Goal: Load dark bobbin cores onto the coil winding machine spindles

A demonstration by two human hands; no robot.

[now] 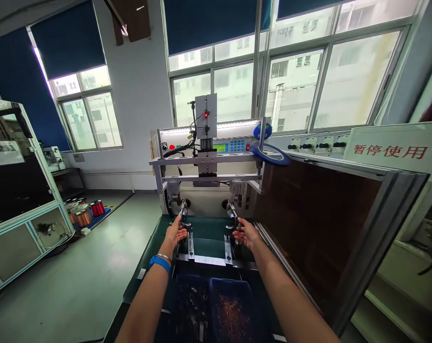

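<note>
- both arms reached forward over the green table (155,247) to a twin-spindle winding machine (206,157) by the window.
- the left hand (175,233) was at the left spindle (183,210), fingers loosely curled about its tip; whether the grip had closed on a part was too small to tell.
- the right hand (246,234) was likewise at the right spindle (231,211), fingers half bent near its end; that grip could not be told either.
- the step in hand looked like loading or taking off small parts at both spindles at once.
- below the arms sat a dark tray (189,309) of small metal pieces and, just beside it, a blue bin (233,309) with coppery bits.
- the next move, as a judgement, called for lining each hand up squarely with its spindle axis so a part could slide straight, without knocking the guide brackets (190,245) on the table.
</note>
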